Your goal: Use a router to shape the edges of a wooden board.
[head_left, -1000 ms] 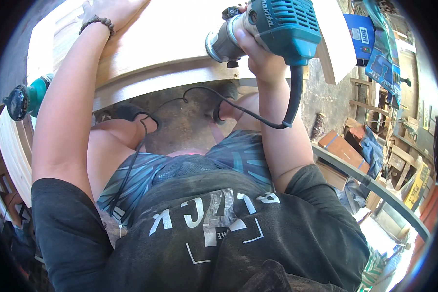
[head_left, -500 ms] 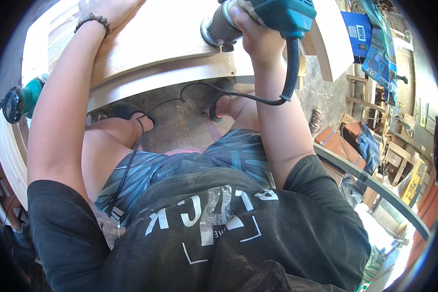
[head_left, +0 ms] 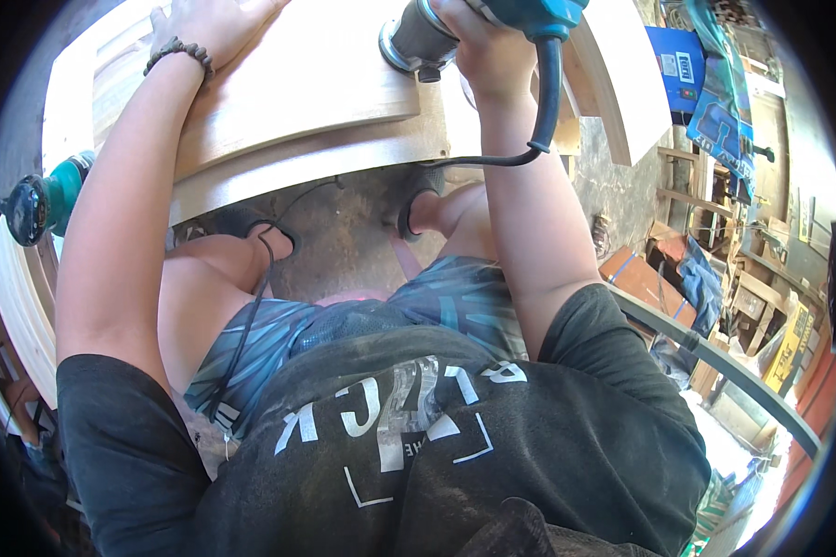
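My right hand (head_left: 486, 58) is wrapped round a teal trim router (head_left: 420, 39) with a round metal base. The router's base sits at the right end of a pale wooden board (head_left: 316, 79), close to its near right corner. The top of the router is cut off by the frame's upper edge. My left hand (head_left: 215, 32), with a beaded bracelet at the wrist, lies on the board's left part, fingers stretched out and partly out of frame. Beneath this board is another pale plank (head_left: 344, 146). A black cord (head_left: 550, 102) runs from the router past my right forearm.
Left of my left forearm lies a teal and black power tool (head_left: 51, 195). A thick wooden piece (head_left: 613, 88) stands right of the router. Further right are a blue box (head_left: 675, 74), a metal rail (head_left: 715, 357) and wood scraps (head_left: 655, 283). The cord hangs above my feet.
The router has shifted slightly away from me, and the board's near right corner now shows bare. Its cord hangs higher, along my right forearm. My left hand stays on the board.
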The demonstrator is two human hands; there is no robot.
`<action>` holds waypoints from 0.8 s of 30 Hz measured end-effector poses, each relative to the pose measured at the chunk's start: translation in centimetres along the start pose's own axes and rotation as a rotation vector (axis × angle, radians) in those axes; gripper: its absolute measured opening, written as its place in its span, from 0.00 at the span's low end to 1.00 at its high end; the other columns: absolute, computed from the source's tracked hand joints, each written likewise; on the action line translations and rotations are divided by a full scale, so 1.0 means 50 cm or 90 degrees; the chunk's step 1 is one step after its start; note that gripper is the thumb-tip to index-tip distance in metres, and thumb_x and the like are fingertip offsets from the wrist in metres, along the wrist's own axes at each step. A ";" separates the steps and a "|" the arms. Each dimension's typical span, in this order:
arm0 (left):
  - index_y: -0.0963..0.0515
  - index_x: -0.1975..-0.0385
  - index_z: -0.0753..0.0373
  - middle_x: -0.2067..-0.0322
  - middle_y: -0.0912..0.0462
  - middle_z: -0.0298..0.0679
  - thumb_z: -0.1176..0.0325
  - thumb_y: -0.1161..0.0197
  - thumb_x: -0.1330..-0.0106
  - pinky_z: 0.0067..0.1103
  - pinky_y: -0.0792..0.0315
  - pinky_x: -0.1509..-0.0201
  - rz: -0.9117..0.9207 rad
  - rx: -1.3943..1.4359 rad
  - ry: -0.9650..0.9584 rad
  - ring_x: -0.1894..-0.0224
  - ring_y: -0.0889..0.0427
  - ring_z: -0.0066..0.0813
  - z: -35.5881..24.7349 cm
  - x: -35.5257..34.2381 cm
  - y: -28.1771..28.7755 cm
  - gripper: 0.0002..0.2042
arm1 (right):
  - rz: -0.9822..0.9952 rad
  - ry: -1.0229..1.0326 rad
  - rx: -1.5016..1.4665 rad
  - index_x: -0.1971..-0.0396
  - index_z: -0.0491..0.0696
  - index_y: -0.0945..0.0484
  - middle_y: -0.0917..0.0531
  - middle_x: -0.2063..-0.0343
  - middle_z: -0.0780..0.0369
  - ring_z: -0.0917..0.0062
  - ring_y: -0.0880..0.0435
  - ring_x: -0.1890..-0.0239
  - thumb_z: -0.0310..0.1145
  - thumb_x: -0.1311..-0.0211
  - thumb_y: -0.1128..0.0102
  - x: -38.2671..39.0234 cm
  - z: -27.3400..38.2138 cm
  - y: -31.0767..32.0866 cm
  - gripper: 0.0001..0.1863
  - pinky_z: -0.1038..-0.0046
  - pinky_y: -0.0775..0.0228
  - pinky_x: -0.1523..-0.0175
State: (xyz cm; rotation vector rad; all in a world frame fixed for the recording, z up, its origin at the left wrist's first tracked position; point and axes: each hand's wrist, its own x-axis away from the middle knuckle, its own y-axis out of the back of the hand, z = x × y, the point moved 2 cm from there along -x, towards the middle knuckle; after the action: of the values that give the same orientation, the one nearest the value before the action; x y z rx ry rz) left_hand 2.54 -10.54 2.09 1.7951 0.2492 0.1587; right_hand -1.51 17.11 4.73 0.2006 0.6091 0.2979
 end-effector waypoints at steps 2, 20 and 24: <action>0.44 0.17 0.68 0.15 0.52 0.59 0.36 0.43 0.28 0.45 0.61 0.10 -0.053 0.000 -0.012 0.13 0.58 0.60 0.006 -0.002 -0.013 0.49 | 0.002 -0.005 -0.019 0.51 0.43 0.19 0.16 0.58 0.63 0.74 0.15 0.55 0.21 0.36 0.30 -0.010 -0.006 -0.005 0.14 0.67 0.20 0.48; 0.35 0.18 0.41 0.21 0.31 0.42 0.22 0.47 0.32 0.50 0.41 0.20 -0.055 -0.208 -0.001 0.19 0.33 0.42 0.035 -0.028 -0.042 0.46 | -0.012 -0.137 -0.064 0.53 0.44 0.19 0.16 0.62 0.63 0.75 0.15 0.59 0.22 0.35 0.32 -0.099 -0.031 -0.028 0.11 0.68 0.20 0.51; 0.34 0.18 0.41 0.21 0.31 0.42 0.22 0.47 0.33 0.51 0.41 0.20 -0.049 -0.204 -0.004 0.19 0.34 0.42 0.035 -0.028 -0.042 0.46 | -0.060 -0.124 -0.048 0.51 0.43 0.19 0.14 0.61 0.61 0.73 0.13 0.59 0.23 0.36 0.31 -0.126 -0.026 -0.041 0.14 0.67 0.18 0.51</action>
State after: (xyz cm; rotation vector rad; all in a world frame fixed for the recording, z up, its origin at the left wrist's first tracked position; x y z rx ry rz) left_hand 1.44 -12.08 -0.36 1.4651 0.2719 0.1305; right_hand -6.77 13.24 6.47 0.1259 0.4128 0.2070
